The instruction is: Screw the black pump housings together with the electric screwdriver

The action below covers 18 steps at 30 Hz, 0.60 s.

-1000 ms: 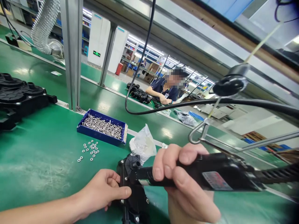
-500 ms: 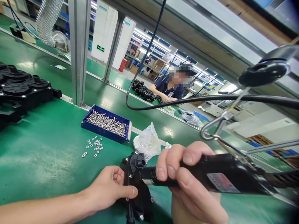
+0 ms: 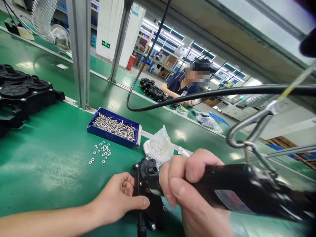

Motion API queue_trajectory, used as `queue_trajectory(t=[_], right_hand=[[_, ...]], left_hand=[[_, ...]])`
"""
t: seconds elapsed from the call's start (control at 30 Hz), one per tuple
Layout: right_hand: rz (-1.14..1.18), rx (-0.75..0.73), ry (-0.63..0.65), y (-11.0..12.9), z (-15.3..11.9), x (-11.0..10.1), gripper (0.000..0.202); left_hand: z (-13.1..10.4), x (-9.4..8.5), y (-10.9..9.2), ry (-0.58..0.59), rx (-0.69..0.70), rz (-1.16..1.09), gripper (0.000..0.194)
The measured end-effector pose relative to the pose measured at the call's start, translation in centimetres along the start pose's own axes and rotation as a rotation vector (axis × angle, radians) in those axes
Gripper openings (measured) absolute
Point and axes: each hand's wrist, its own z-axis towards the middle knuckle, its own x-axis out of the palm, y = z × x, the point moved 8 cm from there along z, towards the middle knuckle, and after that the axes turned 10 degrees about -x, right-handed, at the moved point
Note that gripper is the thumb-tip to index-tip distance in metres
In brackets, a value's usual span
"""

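Observation:
My left hand [image 3: 123, 197] grips the near left side of a black plastic housing [image 3: 154, 210], its thumb over the edge and its fingers curled behind. Round the black body of an electric screwdriver [image 3: 229, 187] my right hand [image 3: 190, 184] is wrapped. The screwdriver lies nearly level, and its front end reaches the housing beside a round port. Its tip is hidden from me, so I cannot tell which screw it touches. Screw heads show along the housing's edge. A metal hook [image 3: 251, 128] hangs at the screwdriver's rear.
A blue tray [image 3: 111, 135] of screws stands behind several loose nuts [image 3: 103, 153]. Beside it lies a clear plastic bag [image 3: 160, 144]. More black housings [image 3: 24, 95] sit at the left. A black cable [image 3: 197, 97] crosses the view. Across the bench a person [image 3: 182, 85] sits.
The view has shifted slightly. My right hand and the screwdriver sit a little further left against the housing, and the hook hangs lower and further right. My left hand keeps its grip.

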Motion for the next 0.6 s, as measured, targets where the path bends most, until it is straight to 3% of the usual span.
queue_trajectory(t=[0.2, 0.3, 0.37, 0.47, 0.5, 0.6], right_hand=[[0.029, -0.024, -0.02, 0.0, 0.8, 0.3, 0.021], [0.048, -0.018, -0.026, -0.2, 1.1, 0.4, 0.022], [0.057, -0.03, -0.016, -0.1, 1.1, 0.5, 0.021], [0.058, -0.057, 0.002, 0.2, 1.0, 0.6, 0.021], [0.054, -0.061, 0.003, 0.3, 0.9, 0.5, 0.021], [0.04, -0.055, -0.001, 0.2, 0.9, 0.2, 0.022]], left_hand=[[0.0, -0.3, 0.2, 0.073, -0.023, 0.164, 0.053], [0.0, -1.8, -1.2, 0.094, -0.05, 0.418, 0.055], [-0.1, -4.3, -4.1, -0.045, 0.051, 0.732, 0.051], [-0.8, -8.6, -9.6, -0.494, 0.284, 1.229, 0.032], [-0.9, -9.6, -10.6, -0.588, 0.319, 1.319, 0.031], [-0.4, -11.4, -10.7, -0.625, 0.328, 1.381, 0.033]])
